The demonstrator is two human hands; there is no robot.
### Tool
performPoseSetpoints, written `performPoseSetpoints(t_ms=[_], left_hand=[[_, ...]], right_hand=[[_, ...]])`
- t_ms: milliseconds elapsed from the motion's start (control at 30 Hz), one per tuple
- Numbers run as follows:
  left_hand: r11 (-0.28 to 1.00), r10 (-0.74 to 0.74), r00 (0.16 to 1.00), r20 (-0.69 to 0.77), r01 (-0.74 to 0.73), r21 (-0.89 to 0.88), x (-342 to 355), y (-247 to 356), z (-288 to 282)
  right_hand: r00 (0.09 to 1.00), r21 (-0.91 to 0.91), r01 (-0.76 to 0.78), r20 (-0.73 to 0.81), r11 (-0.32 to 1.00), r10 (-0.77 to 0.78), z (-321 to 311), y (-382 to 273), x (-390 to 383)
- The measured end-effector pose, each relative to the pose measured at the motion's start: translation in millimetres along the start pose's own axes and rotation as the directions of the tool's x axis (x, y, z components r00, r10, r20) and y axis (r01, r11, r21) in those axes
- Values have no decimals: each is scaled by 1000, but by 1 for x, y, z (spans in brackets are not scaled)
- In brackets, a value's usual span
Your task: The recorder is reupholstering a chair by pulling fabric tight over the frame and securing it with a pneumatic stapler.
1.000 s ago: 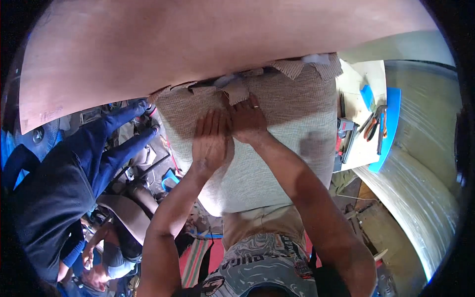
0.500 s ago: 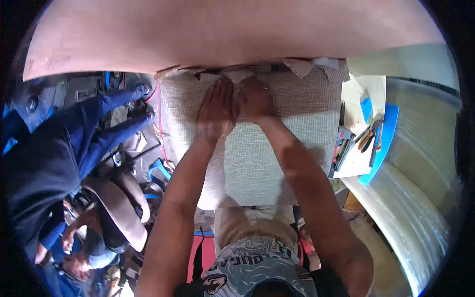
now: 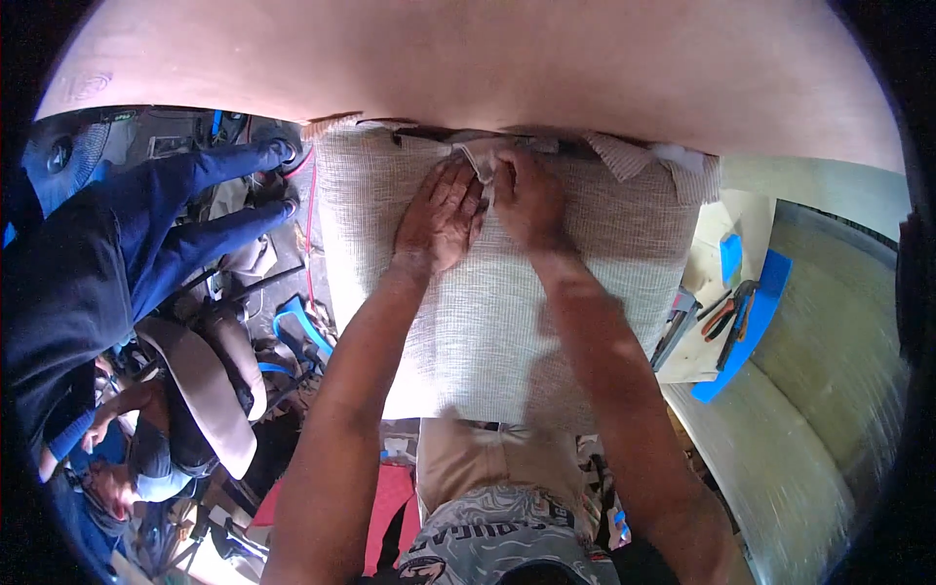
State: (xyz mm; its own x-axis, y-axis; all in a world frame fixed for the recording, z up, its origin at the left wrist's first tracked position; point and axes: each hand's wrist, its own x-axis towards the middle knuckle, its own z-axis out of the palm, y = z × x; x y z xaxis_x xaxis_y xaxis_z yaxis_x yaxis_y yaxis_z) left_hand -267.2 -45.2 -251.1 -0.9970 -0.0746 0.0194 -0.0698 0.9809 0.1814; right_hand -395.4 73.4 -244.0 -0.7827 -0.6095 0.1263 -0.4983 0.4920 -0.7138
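Observation:
A cushion-like block covered in beige woven fabric (image 3: 497,331) is in front of me. My left hand (image 3: 439,222) lies flat on its far part, fingers stretched toward the far edge. Just right of it, my right hand (image 3: 531,207) has its fingers bent and pinches a loose fabric flap (image 3: 478,156) at the middle of that edge. Part of the flap is hidden by the fingers. Frayed fabric ends (image 3: 624,156) stick up along the far edge to the right.
A large pale pinkish panel (image 3: 468,63) spans the far side. On the right, a light board (image 3: 717,219) carries orange-handled pliers (image 3: 720,318), a stapler-like tool (image 3: 678,327) and a blue strip (image 3: 770,292). Plastic-wrapped padding (image 3: 809,429) lies beyond. Other people (image 3: 68,292) are at left.
My right hand's fingers have drawn up the fabric flap at the far edge. My left hand stays flat nearby. The view has shifted slightly, and the people at left appear farther left.

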Motion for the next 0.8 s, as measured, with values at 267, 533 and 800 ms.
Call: performPoseSetpoints(t_ms=[267, 533, 800], left_hand=[[995, -71, 995, 74, 76, -63, 0, -3, 12], [915, -185, 976, 114, 213, -342, 4, 6, -13], [992, -119, 971, 208, 123, -8, 17, -1, -8]], right_hand=[[994, -155, 108, 24, 982, -105, -5, 1, 8], [968, -328, 213, 202, 921, -152, -20, -20, -28], [944, -255, -27, 313, 967, 109, 0, -36, -5]])
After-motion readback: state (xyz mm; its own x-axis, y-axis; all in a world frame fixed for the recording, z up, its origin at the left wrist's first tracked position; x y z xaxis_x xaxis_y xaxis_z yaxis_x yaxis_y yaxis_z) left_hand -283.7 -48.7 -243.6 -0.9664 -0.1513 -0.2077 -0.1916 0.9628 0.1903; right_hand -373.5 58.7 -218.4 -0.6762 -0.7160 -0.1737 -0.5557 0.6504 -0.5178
